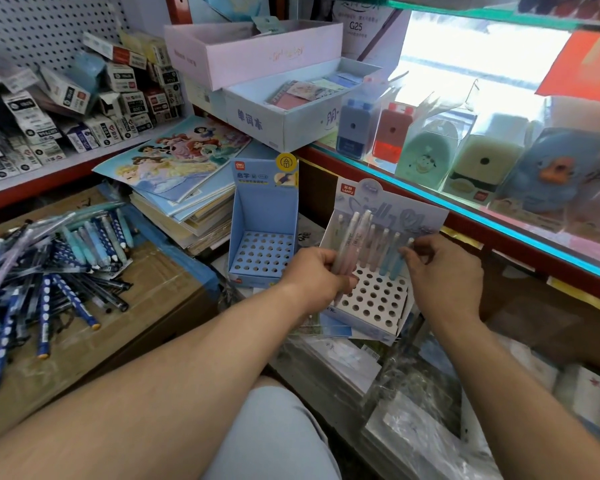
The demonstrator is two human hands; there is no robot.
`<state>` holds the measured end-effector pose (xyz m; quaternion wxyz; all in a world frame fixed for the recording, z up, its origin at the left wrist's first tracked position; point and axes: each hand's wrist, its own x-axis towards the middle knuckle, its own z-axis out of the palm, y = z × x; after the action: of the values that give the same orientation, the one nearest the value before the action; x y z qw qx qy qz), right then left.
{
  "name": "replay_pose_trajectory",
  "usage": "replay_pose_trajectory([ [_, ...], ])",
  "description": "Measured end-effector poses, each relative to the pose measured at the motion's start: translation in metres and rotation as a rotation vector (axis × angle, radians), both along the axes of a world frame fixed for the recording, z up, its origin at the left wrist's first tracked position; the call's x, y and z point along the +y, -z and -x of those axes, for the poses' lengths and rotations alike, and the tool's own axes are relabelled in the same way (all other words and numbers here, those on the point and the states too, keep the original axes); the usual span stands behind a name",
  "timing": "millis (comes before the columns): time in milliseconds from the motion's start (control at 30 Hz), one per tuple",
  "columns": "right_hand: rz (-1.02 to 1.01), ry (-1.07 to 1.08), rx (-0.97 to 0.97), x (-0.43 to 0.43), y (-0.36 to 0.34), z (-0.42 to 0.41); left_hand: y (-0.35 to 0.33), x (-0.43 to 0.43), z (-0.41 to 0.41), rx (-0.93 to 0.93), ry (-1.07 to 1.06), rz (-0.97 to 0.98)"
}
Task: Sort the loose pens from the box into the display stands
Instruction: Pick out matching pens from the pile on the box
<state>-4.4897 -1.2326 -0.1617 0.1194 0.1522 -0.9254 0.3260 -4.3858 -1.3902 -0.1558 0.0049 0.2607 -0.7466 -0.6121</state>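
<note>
Both my forearms reach forward and converge ahead of me, the left from the lower left, the right from the lower right.

Left hand [312,275]: back of the hand up, fingers curled round a bundle of pale pens [352,244]. The bundle is held upright with the caps above my knuckles and the lower ends below my fist. The fist sits at the left front edge of the white stand [374,299].

Right hand [444,271]: wrist bent slightly inward, thumb and fingertips closed in a pinch on the upper part of a blue pen [399,263]. That pen stands at the right end of the back row of the white stand. Whether its tip is fully seated in a hole I cannot tell.

White stand: directly between my two hands, its holed board tilted toward me. A short row of standing pens [378,249] occupies the back row, between the bundle and my right fingertips. The front rows of holes are open.

Blue stand [262,216]: just beyond and left of my left hand, upright, no pens in its holes.

Loose pens [66,265]: heaped well to the left of my left forearm on a cardboard box [153,292], mostly dark blue and teal, lying at mixed angles.

Stack of books [187,202]: beyond my left hand, between the box and the blue stand.
</note>
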Motion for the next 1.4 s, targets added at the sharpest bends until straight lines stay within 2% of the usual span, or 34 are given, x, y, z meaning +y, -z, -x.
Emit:
replay_pose_trajectory([
  [133, -0.172, 0.032, 0.002, -0.003, 0.001, -0.002, 0.001, 0.0, 0.0, 0.009, -0.001, -0.008],
  [233, -0.204, 0.005, 0.017, -0.004, 0.001, -0.002, 0.002, -0.001, 0.0, 0.012, 0.003, -0.022],
  [400, -0.11, -0.043, 0.012, 0.005, -0.003, -0.004, 0.0, 0.0, -0.001, 0.022, 0.025, -0.05],
  [500, 0.002, -0.1, 0.121, 0.012, -0.01, -0.018, -0.001, 0.001, -0.001, 0.039, 0.058, -0.072],
  [567, 0.173, -0.185, 0.028, 0.011, -0.016, -0.024, -0.002, 0.003, -0.001, 0.049, 0.099, -0.103],
  [667, 0.442, -0.346, -0.29, 0.004, -0.025, -0.024, -0.004, 0.007, -0.001, 0.05, 0.191, -0.161],
  [733, 0.49, -0.425, -0.434, 0.004, -0.03, -0.02, -0.005, 0.008, -0.002, 0.053, 0.23, -0.178],
  [800, 0.472, -0.466, -0.462, 0.007, -0.033, -0.018, -0.005, 0.008, -0.002, 0.057, 0.237, -0.182],
  [867, 0.51, -0.444, -0.453, 0.01, -0.032, -0.016, -0.005, 0.008, -0.002, 0.054, 0.204, -0.169],
  [967, 0.588, -0.273, -0.373, 0.015, -0.029, -0.011, -0.003, 0.007, 0.0, 0.045, 0.103, -0.136],
  [1133, 0.375, -0.11, -0.141, 0.022, -0.018, -0.006, -0.002, 0.004, 0.001, 0.027, -0.007, -0.061],
  [1233, 0.289, -0.092, -0.101, 0.02, -0.011, -0.005, -0.002, 0.004, 0.002, 0.025, -0.016, -0.041],
  [1400, 0.254, -0.062, -0.078, 0.017, -0.007, -0.004, 0.0, 0.003, 0.003, 0.017, -0.011, -0.034],
])
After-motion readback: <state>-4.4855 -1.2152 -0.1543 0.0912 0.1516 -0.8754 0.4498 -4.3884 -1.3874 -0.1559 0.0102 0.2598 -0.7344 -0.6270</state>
